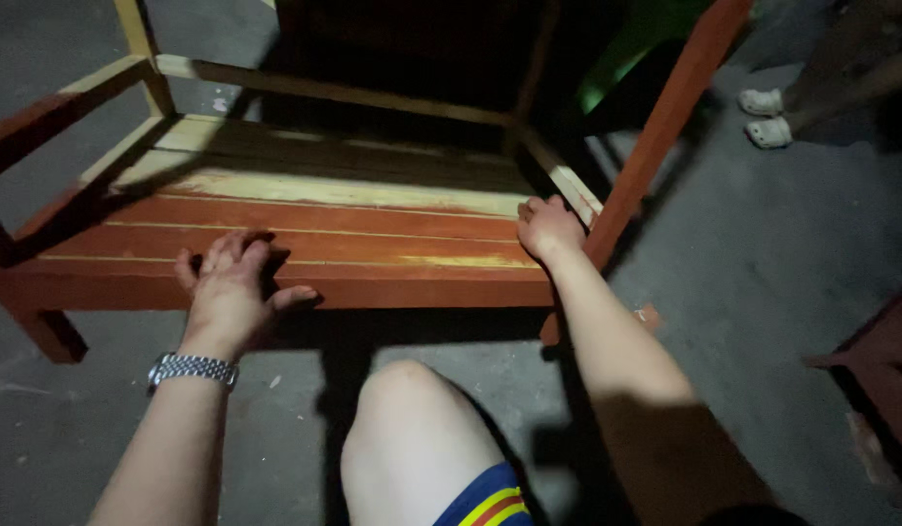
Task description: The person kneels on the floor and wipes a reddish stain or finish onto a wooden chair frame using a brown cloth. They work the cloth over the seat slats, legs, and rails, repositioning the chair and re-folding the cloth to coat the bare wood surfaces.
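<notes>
left hand [229, 282] flat on red wooden bench [305, 239] seat, fingers spread, right hand [546, 227] gripping bench's right edge, fingers curled, bench on concrete floor [763, 273], bare knee [412, 429] below, wristwatch [191, 368]

Bench [305, 234]: left end cut by frame edge; far side lost in shadow, top rails run out of frame. Right hand [546, 227]: fingertips hidden against the corner post. Left hand [229, 284]: palm side not visible. Sandalled feet [766, 117] top right: wearer out of frame. Knee [412, 429]: cut at bottom edge.
</notes>
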The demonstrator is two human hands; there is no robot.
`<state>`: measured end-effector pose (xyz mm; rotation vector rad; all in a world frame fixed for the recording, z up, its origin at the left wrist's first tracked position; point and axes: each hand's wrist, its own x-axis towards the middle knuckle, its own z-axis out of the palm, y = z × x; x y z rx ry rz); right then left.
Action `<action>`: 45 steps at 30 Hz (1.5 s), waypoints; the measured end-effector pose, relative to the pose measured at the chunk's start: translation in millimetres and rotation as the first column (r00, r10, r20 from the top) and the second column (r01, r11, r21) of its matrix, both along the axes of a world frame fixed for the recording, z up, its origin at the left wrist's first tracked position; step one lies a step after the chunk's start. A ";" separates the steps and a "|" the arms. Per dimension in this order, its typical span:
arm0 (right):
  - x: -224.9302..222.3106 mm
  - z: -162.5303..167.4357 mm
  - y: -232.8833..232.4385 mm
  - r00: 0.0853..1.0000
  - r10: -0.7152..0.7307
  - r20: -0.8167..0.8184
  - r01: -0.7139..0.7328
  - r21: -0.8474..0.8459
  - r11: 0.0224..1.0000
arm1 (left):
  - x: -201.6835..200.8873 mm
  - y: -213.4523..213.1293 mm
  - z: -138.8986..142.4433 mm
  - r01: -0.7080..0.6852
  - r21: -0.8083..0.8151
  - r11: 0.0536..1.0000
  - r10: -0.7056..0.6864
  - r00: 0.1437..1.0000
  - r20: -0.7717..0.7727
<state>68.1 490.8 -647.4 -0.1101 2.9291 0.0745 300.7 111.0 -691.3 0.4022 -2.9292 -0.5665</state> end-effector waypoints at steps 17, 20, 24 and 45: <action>63.1 -2.8 -100.2 0.983 0.154 0.097 -0.122 -0.274 0.954 | -1.3 5.1 1.4 0.021 -0.062 0.998 -0.027 0.996 -0.091; 41.0 2.7 -21.0 0.981 0.176 -0.085 -0.187 -0.147 0.971 | -1.9 6.4 4.2 -0.012 -0.054 0.998 0.017 0.996 0.091; 29.3 -3.6 9.5 0.934 0.348 -0.081 -0.356 -0.305 0.883 | 0.3 5.7 7.9 0.006 -0.026 1.000 -0.005 1.000 0.020; 35.1 -6.5 15.3 0.906 0.404 -0.126 -0.423 -0.254 0.870 | 1.9 4.3 7.4 0.017 0.024 1.000 -0.016 1.000 -0.018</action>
